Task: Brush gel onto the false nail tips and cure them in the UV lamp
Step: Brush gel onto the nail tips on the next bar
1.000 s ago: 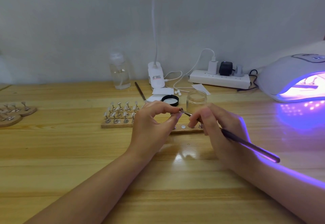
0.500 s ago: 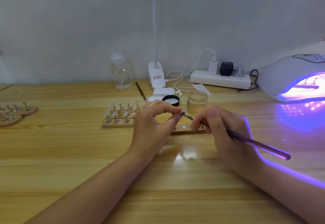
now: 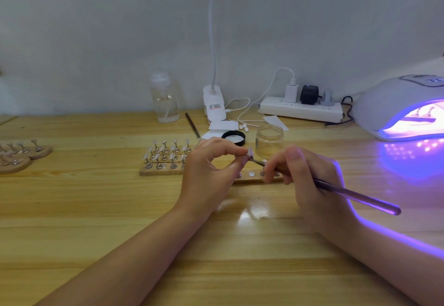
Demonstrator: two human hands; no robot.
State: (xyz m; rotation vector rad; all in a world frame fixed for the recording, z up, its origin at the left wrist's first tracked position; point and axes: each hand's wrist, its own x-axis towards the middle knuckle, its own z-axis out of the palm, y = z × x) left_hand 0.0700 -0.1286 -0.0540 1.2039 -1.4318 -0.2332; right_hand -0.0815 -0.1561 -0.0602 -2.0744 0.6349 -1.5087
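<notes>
The left hand (image 3: 211, 171) pinches a single false nail tip (image 3: 249, 152) between thumb and fingertips, raised above the wooden holder strip (image 3: 158, 172). The right hand (image 3: 310, 180) grips a gel brush (image 3: 355, 196) like a pen, its bristle end touching the nail tip. More tips on metal stands (image 3: 168, 153) line the strip. An open gel jar (image 3: 269, 141) stands just behind the hands, and the lit UV lamp (image 3: 403, 106) glows violet at the bench's (image 3: 96, 209) right edge.
</notes>
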